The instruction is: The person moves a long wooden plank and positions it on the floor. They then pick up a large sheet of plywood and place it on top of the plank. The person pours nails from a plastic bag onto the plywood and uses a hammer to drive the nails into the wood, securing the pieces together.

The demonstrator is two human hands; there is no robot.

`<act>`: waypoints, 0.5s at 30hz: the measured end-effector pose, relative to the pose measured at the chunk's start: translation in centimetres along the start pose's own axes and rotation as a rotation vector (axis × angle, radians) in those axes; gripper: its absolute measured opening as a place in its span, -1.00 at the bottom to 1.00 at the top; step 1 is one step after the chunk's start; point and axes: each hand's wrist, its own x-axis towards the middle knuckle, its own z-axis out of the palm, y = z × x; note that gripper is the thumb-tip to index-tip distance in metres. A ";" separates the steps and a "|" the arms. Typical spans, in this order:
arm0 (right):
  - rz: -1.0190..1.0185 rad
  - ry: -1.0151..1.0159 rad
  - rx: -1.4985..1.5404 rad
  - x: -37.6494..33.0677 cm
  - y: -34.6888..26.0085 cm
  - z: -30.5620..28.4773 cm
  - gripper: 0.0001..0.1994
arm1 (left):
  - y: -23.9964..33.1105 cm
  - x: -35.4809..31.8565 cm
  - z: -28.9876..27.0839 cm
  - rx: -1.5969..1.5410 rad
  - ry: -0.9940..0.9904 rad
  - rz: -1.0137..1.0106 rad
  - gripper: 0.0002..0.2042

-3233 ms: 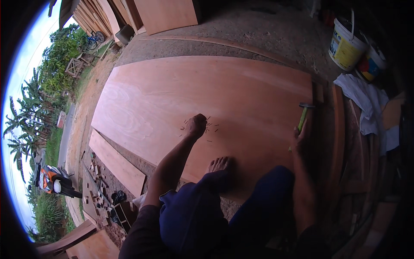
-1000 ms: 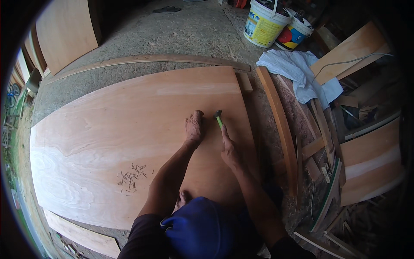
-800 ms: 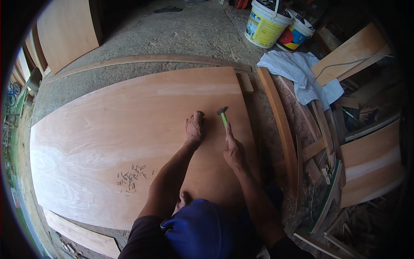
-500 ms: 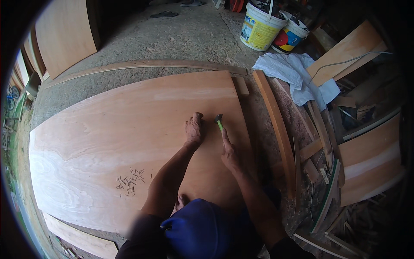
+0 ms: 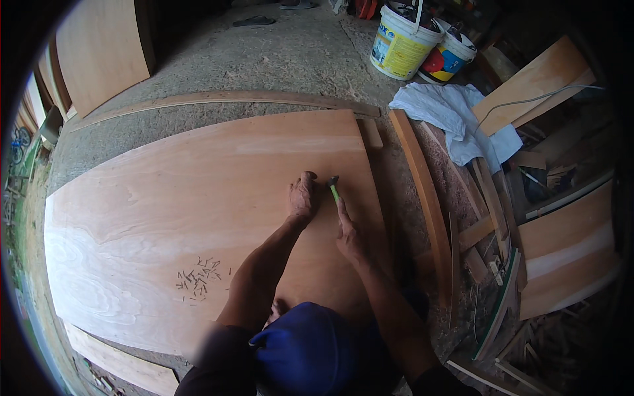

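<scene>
You are gripping a green-handled hammer [image 5: 335, 190] in your right hand [image 5: 351, 239], its fingers clasping the handle. You are holding the hammer's head over a wooden board [image 5: 172, 165], just beside your left hand [image 5: 302, 197], which is resting there with bent fingers; I cannot tell whether they are pinching anything. Loose nails [image 5: 200, 277] are lying scattered on the same board, farther left.

The right hand [image 5: 351, 239] is gripping a hammer [image 5: 335, 189] over a large wooden board [image 5: 165, 185].
The left hand [image 5: 302, 197] is resting on the board just beside the hammer; nails [image 5: 201, 278] are lying scattered farther left, and two buckets [image 5: 404, 43] are standing beyond.
</scene>
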 end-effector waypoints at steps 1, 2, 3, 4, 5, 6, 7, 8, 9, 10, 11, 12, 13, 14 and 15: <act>0.000 -0.009 0.025 0.3 0.0 -0.5 -0.24 | 0.2 0.1 0.2 -0.016 0.002 0.011 -0.70; 0.000 -0.017 0.049 0.8 0.1 -1.0 -0.24 | 0.3 0.5 0.1 -0.011 0.006 0.026 -0.70; 0.010 -0.034 0.071 0.7 0.1 -1.5 -0.24 | 0.8 0.7 0.0 -0.010 -0.001 0.034 -0.70; 0.012 -0.008 0.086 0.3 -0.1 -1.9 -0.24 | 1.1 0.6 0.0 -0.010 -0.007 0.042 -0.70; 0.013 0.018 0.101 -0.1 -0.3 -2.1 -0.24 | 0.9 0.1 0.4 -0.001 -0.009 0.036 -0.70; 0.004 0.049 0.120 0.0 -0.7 -2.4 -0.24 | 0.6 0.2 0.5 0.013 -0.001 0.036 -0.69; -0.017 0.041 0.122 0.0 -0.7 -2.3 -0.24 | 0.4 0.2 0.5 0.028 0.006 0.037 -0.69; -0.038 0.032 0.125 0.0 -0.8 -2.3 -0.24 | 0.2 0.2 0.6 0.019 0.014 0.036 -0.69; -0.054 0.027 0.127 -0.1 -0.8 -2.2 -0.24 | 0.3 0.3 0.6 0.008 0.017 0.039 -0.69; -0.058 0.043 0.143 -0.2 -0.7 -2.1 -0.23 | 0.4 0.3 0.7 -0.004 0.020 0.041 -0.69; -0.062 0.058 0.160 -0.3 -0.7 -2.0 -0.23 | 0.5 0.5 0.7 0.004 0.021 0.044 -0.70; -0.063 0.066 0.178 -0.6 -0.8 -1.9 -0.22 | 0.5 0.3 0.7 0.012 0.017 0.038 -0.70; -0.101 0.107 0.176 -0.6 -0.9 -1.7 -0.22 | 0.4 0.1 0.7 0.020 0.014 0.032 -0.70; -0.138 0.149 0.174 -0.2 -1.1 -1.6 -0.22 | 0.3 -0.2 0.7 0.027 0.004 0.027 -0.70; -0.179 0.199 0.166 0.1 -1.2 -1.8 -0.22 | 0.4 0.2 0.6 0.028 -0.002 0.029 -0.71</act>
